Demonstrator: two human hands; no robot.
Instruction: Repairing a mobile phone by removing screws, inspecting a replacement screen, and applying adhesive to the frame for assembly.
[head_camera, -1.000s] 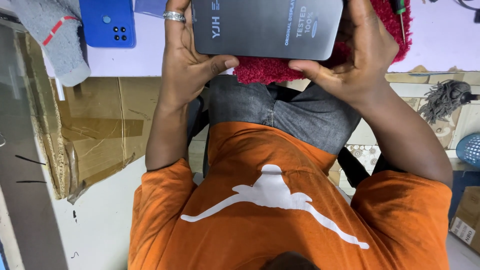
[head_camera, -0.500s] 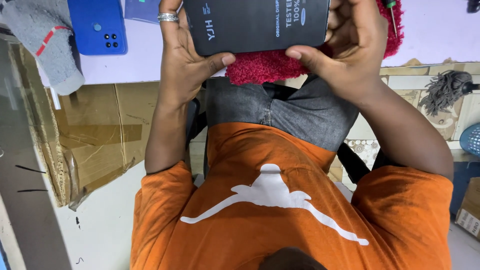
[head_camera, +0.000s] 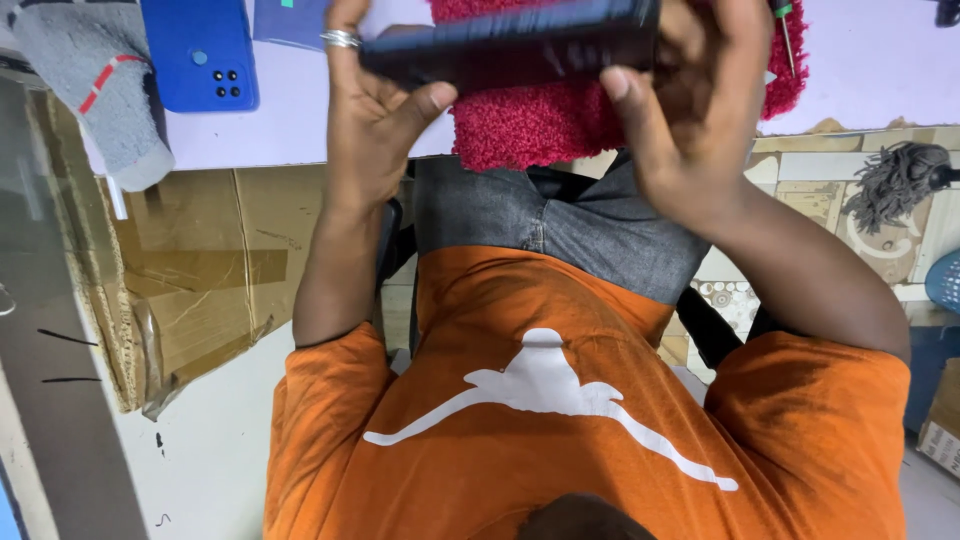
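Note:
Both my hands hold a flat dark grey slab-like device, tilted so that mostly its thin edge shows. My left hand, with a silver ring on one finger, grips its left end with the thumb underneath. At the right end is my right hand, its thumb on the near edge. Under the device lies a red fluffy cloth on the white table. My orange shirt and grey trousers fill the lower half of the view.
A blue phone lies camera side up at the table's left, beside a grey sock with a red stripe. A screwdriver sticks out at the right. Flattened cardboard leans below the table. A mop head lies on the tiled floor.
The device has tipped from showing its flat printed face to showing mostly its thin edge, and it has moved up in the view. Both hands kept hold of it.

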